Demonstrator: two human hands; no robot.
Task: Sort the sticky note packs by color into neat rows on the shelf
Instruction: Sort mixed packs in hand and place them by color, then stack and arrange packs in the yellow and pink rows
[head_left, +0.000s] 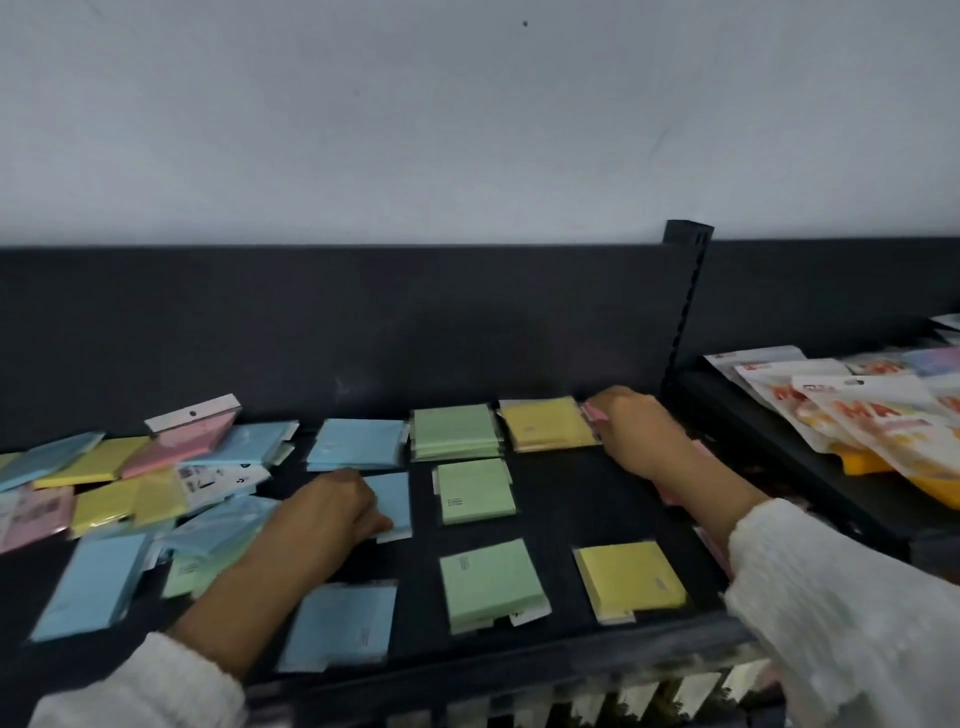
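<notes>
On the black shelf (561, 525), sticky note packs lie in columns by colour: blue packs (340, 626), green packs (491, 582) and yellow packs (631, 578). A stack of green (454, 431) and a stack of yellow (548, 423) sit at the back. My left hand (332, 512) rests on the middle blue pack (392, 496), fingers curled at its edge. At the back right, my right hand (628, 431) grips a pink pack (592, 413) beside the yellow stack. More pink shows under my right forearm.
A jumbled heap of mixed blue, yellow, pink and green packs (130, 483) covers the shelf's left part. A black upright post (685, 291) divides off the neighbouring shelf, where white and orange packets (852, 415) lie. The shelf's front lip (519, 670) runs below.
</notes>
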